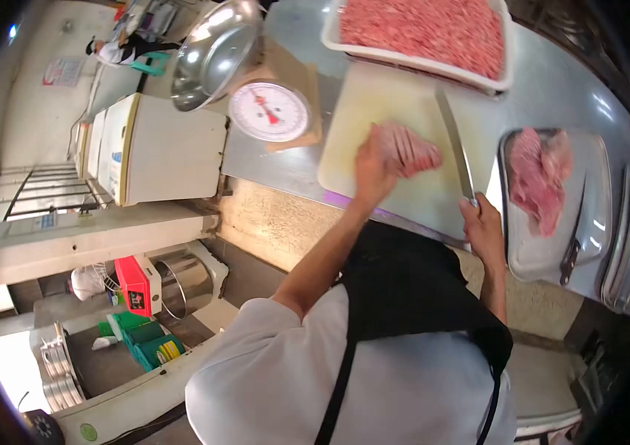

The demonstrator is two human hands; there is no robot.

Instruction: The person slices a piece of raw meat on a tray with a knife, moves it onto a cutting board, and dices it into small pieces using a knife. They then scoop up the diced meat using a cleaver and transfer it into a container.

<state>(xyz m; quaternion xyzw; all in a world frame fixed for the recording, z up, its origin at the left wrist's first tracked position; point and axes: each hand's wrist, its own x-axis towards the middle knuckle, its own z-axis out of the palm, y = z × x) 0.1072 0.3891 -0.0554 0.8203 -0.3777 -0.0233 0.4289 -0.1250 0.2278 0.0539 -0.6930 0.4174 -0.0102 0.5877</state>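
On a pale cutting board [359, 96] lies a piece of raw meat [413, 152] with several slices cut through it, still standing together. The fingers of my left hand [374, 172] press round the left end of this meat; some fingertips are hidden. My right hand [483, 226] is wrapped round the handle of a long kitchen knife [456, 141]. Its blade points away from me over the right part of the board, apart from the meat.
A white tub [419, 61] of ground meat stands beyond the board. Left of it is a dial scale [269, 111] with a steel bowl [218, 55]. At right, a metal tray [589, 200] carries raw meat [537, 178] and another knife [571, 256]. A person [118, 52] sits far off.
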